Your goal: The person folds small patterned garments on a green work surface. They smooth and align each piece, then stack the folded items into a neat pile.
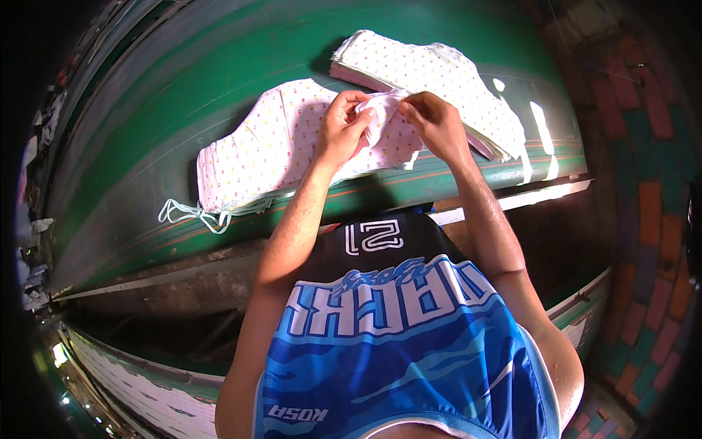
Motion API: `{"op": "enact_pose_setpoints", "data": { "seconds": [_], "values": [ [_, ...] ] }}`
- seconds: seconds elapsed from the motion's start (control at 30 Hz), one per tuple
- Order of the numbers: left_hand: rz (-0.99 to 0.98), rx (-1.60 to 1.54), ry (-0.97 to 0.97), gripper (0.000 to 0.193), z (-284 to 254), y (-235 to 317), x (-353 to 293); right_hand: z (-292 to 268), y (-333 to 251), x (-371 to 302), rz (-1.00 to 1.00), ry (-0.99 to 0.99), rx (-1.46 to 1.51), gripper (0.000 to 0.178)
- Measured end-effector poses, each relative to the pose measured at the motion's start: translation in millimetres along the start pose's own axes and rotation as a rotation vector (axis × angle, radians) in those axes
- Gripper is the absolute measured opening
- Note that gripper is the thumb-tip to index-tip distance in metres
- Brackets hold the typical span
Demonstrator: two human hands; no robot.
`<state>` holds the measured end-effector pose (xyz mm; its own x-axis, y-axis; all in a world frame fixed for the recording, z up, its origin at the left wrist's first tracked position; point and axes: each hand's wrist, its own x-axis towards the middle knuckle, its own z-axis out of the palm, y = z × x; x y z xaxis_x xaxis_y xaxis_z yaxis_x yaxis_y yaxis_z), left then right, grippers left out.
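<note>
A pile of pale pink cut fabric pieces (pixel 274 143) with small coloured dots lies on the green table. Over its right end, my left hand (pixel 344 128) pinches a raised, bunched part of the top fabric piece (pixel 380 121) between thumb and fingers. My right hand (pixel 436 123) grips the same part from the other side, its fingers closed at the edge. The fingertips hide just how the cloth is folded there. Behind and to the right is a thicker stack of white dotted fabric pieces (pixel 431 77), cut to a similar curved shape.
Thin pale cloth strips (pixel 194 214) trail from the pink pile's lower left corner. The green tabletop (pixel 168 102) stretches to the far left, and its near edge (pixel 512 197) runs in front of my body. Coloured bricks or paving (pixel 647 197) show at the right.
</note>
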<state>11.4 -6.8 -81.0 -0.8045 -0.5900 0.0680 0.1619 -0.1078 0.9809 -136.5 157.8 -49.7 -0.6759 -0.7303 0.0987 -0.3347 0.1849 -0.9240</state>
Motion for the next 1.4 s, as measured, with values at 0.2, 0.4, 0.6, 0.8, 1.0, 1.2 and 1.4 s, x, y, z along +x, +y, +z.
{"op": "enact_pose_setpoints", "data": {
  "seconds": [0.2, 0.4, 0.6, 0.8, 1.0, 1.2, 1.4],
  "values": [
    [-0.024, 0.165, -0.073, 0.008, -7.3, -3.1, -1.9, -20.1, 26.3, -31.2, 0.204, -0.110, -0.192, 0.048],
    [-0.005, 0.228, -0.051, 0.011, -3.0, -3.8, -1.5, -16.5, 34.4, -34.6, 0.279, -0.205, -0.161, 0.054],
    [-0.164, 0.292, -0.094, 0.015, -0.1, 13.0, -6.4, -10.8, 41.4, -34.5, 0.221, -0.133, -0.149, 0.041],
    [-0.080, 0.342, -0.101, 0.015, -4.4, 3.4, -0.3, -14.7, 10.7, -35.7, 0.010, -0.066, -0.514, 0.025],
    [-0.063, 0.268, -0.138, 0.016, -6.4, 2.1, -4.9, -24.7, -20.3, -35.4, -0.047, -0.028, -0.511, 0.027],
    [0.002, 0.231, -0.239, 0.026, -9.9, 7.6, -4.1, -19.3, -50.6, -12.5, 0.181, -0.171, -0.022, 0.037],
    [-0.237, 0.415, -0.144, 0.026, 2.8, 8.6, 4.9, -0.8, -31.0, 2.7, 0.111, -0.175, 0.225, 0.032]
  ]
}}
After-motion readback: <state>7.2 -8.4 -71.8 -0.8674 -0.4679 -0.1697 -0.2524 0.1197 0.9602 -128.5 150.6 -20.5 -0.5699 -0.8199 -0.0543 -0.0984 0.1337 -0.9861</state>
